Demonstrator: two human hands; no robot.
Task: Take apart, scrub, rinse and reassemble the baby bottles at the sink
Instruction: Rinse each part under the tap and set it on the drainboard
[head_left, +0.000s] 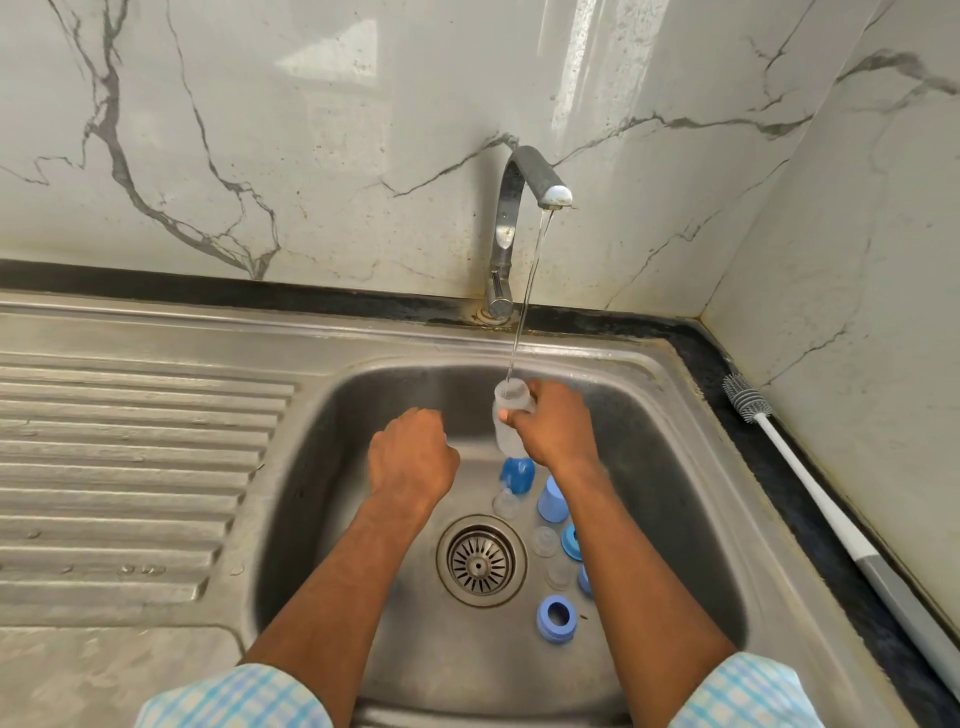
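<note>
Beyond the round steel drain strainer (481, 560), the right hand (556, 428) grips a clear frosted plastic baby bottle (506, 439) with its mouth under the curved chrome tap's (506, 228) thin stream, while the left hand (413, 457), beyond and left of that drain, curls its fingers, any hold hidden.

A home kitchen: steel sink (691, 431), tap (506, 228), marble-patterned wall tiles (260, 130).

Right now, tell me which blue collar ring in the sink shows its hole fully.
The ring nearest the viewer, right of the drain: its hole faces up. The darker ring farther back sits edge-on.
</note>
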